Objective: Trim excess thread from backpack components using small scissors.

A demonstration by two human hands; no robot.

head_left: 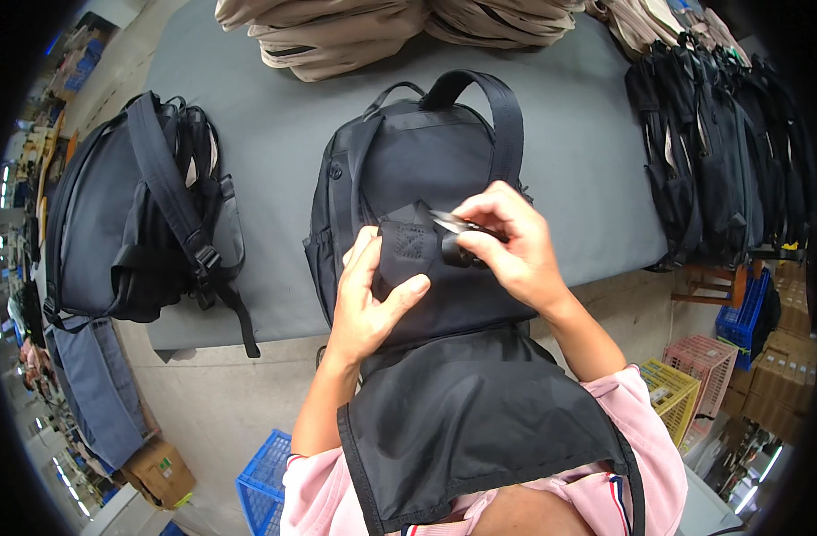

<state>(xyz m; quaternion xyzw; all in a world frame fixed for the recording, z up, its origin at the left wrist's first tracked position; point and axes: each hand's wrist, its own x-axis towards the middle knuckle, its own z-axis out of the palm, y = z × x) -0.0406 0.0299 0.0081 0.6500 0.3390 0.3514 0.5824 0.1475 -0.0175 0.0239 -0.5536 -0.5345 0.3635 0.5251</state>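
Observation:
A black backpack [426, 152] lies on the grey table in front of me, its shoulder strap looping up at the far right of it. My left hand [366, 299] pinches a black strap end [404, 255] with a patch of stitching, fingers behind and thumb at its near side. Closed around small thread snips [448, 221], my right hand [514, 246] keeps the metal blades beside the strap end's far right edge. Whether the blades touch fabric or a thread is too small to tell.
On the table's left stands another black backpack [114, 214] with hanging straps. Folded beige bags [337, 36] are stacked at the far edge, and several black bags [712, 152] line the right side. Blue [264, 487], yellow [669, 393] and pink crates [703, 362] sit on the floor.

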